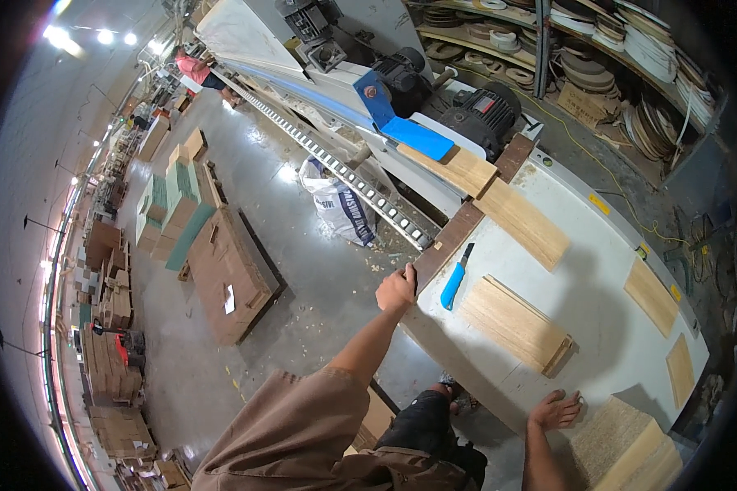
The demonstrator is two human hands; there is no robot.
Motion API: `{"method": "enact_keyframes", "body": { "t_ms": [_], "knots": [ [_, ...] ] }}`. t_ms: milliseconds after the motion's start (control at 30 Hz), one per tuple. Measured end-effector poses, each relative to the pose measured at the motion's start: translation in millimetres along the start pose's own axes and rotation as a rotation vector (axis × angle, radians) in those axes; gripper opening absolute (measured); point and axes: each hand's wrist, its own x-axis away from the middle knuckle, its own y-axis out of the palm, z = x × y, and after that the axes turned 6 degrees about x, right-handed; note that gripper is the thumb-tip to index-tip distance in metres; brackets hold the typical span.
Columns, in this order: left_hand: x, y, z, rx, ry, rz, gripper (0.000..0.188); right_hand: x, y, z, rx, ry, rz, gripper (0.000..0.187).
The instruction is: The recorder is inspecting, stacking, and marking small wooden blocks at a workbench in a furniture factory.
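My left hand is closed over the corner of the white table, beside its brown edge strip. At the table's near side lies my right hand, fingers loosely apart and holding nothing. A blue-handled utility knife rests on the table between my left hand and a small stack of thin wooden boards. Another wooden board reaches across from the machine's end, just behind one lying under a blue guard. A taller wood stack stands right of my right hand.
Single boards lie along the table's far right edge. The machine's chain conveyor runs away to the upper left. A white sack and a pallet stand on the floor. A person is far off. Shelves hold rolls.
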Motion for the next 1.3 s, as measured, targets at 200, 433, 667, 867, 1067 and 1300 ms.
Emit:
{"method": "enact_keyframes", "body": {
  "t_ms": [200, 433, 667, 867, 1067, 1300],
  "knots": [
    [-8, 9, -16, -0.003, 0.024, 0.079, 0.061, 0, 2, -3, -0.015, -0.024, 0.046, 0.053],
    [-9, 0, -9, -0.001, 0.033, 0.071, 0.062, 2, -8, -11, 0.043, -0.016, 0.067, 0.053],
    [-6, 4, -7, 0.011, 0.037, 0.060, 0.064, 3, -1, -4, -0.100, -0.033, 0.149, 0.052],
    [-7, 5, -11, -0.058, 0.028, 0.081, 0.066, 7, 8, -7, -0.176, -0.033, 0.142, 0.055],
    [-14, 7, -13, -0.062, 0.024, 0.088, 0.068, 10, -16, -16, -0.200, -0.042, 0.228, 0.058],
    [-13, 10, -9, -0.055, 0.054, 0.076, 0.069, 7, -28, -13, -0.296, -0.036, 0.099, 0.059]
  ]
}}
